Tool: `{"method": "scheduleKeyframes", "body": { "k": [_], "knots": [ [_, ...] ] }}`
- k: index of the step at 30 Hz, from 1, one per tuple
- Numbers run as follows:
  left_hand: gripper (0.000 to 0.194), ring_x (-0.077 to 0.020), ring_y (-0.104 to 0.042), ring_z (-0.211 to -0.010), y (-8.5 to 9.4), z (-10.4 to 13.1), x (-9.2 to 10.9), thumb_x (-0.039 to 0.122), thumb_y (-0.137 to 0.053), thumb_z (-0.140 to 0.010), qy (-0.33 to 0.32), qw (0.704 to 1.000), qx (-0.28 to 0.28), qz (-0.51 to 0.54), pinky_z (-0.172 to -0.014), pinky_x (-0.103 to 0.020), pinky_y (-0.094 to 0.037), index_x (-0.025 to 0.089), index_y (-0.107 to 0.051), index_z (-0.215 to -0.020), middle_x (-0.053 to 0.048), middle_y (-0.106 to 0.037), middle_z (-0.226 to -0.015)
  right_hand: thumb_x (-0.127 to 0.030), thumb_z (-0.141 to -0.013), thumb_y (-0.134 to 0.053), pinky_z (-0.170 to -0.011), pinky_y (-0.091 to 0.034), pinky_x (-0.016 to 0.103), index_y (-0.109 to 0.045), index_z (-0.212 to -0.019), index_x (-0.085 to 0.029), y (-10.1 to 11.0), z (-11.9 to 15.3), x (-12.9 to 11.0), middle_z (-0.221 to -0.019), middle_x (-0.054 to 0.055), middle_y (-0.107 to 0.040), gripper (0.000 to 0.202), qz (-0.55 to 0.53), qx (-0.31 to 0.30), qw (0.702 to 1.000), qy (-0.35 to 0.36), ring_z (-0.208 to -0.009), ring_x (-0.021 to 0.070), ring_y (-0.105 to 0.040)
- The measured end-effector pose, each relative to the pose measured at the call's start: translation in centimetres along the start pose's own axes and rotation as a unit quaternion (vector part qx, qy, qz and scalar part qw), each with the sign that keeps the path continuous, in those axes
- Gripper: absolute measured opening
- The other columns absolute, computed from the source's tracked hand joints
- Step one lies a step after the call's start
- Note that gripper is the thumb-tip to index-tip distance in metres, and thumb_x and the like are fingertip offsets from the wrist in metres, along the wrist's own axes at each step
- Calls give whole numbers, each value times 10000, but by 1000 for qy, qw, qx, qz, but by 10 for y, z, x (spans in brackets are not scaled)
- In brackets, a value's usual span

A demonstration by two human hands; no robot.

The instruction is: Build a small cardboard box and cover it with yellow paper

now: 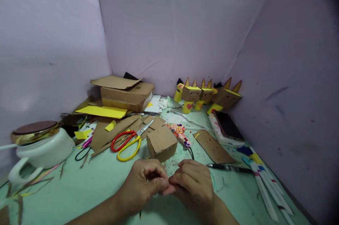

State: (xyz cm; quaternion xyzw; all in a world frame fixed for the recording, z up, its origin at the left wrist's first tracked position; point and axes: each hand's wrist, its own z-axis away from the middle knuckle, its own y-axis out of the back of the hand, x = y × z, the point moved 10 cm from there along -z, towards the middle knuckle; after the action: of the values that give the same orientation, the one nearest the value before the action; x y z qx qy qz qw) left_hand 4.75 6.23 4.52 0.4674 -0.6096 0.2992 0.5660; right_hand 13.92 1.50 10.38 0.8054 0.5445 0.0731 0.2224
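Note:
My left hand [147, 184] and my right hand [192, 184] meet fingertip to fingertip above the near part of the table. Both have their fingers pinched together; whatever lies between them, if anything, is hidden. Just beyond the hands sits a small cardboard box [162, 142]. Left of that box lie scissors [132, 140] with one red and one yellow handle, blades pointing away to the right. Behind it, to the right, is a glue gun [180, 134] covered in a colourful flowered pattern, its dark cord running toward the right hand.
A lidded white mug [45, 147] stands at left. Cardboard scraps [111, 135], yellow paper [103, 111] and a larger carton [127, 96] fill the back left. Cardboard animal figures [192, 94] line the back right. A phone [227, 126], a pen [229, 168] and several white markers [267, 189] lie at right.

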Motion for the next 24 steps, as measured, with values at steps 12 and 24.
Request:
{"method": "scheduleKeyframes", "body": {
  "k": [12,24],
  "knots": [
    [490,-85,-351,-368,14,5,-5,568,-423,-839,26,995,35,88,-395,-232,-240,205,-344,-520,63,-306,-433,-284,-910,-475,-526,-430,244,-594,-673,-177,17,1,21,-528,25,-627,286,-23,34,993,-113,-507,129,-574],
    [407,-95,-380,-517,18,10,24,341,-664,-731,-122,968,87,-200,-505,-225,-298,209,-312,-577,51,-402,-549,-489,-785,-605,-407,-417,188,-699,-716,-138,-33,21,55,-555,22,-651,370,-319,-124,863,-372,-437,94,-530]
  ]
}}
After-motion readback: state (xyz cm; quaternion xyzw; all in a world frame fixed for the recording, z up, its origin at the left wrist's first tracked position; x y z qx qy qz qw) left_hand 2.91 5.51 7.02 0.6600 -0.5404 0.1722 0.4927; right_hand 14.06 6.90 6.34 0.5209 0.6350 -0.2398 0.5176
